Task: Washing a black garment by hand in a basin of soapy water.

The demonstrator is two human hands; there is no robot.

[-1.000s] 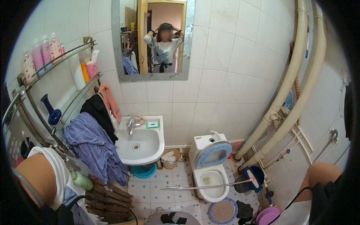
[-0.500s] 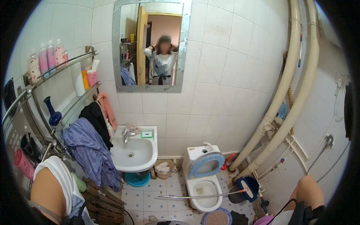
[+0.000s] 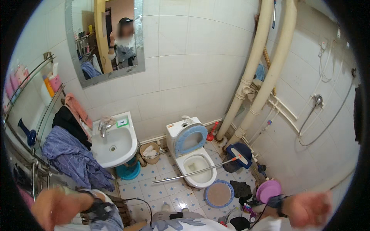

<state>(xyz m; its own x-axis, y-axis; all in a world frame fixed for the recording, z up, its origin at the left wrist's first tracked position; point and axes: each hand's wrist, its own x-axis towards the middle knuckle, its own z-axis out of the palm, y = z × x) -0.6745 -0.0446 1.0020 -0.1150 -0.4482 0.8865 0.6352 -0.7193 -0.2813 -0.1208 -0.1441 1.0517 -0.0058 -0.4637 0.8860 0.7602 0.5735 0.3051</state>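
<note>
At the lower left, my left hand (image 3: 61,208) is raised, with a dark band on the wrist, and is closest to the purple-blue cloth (image 3: 79,154) hanging by the shelf. My right hand (image 3: 310,210) is up at the lower right, a dark band on its wrist too, near the pink basin (image 3: 268,190). Both hands are smeared by motion, so their fingers are unclear; nothing can be made out in either. Before me a mop (image 3: 200,171) lies across the toilet bowl (image 3: 196,169), its head end over the dark blue bucket (image 3: 237,154).
A white sink (image 3: 127,152) stands left of the toilet, with a turquoise basin (image 3: 128,170) beneath and a waste bin (image 3: 149,152) alongside. A blue-rimmed round basin (image 3: 219,193) and dark cloths (image 3: 241,189) lie on the floor. Thick pipes (image 3: 252,69) rise at the right.
My arms, raised to my head in the mirror before, have come down, and both hands now show at the lower edge. The view has turned rightward and down.
</note>
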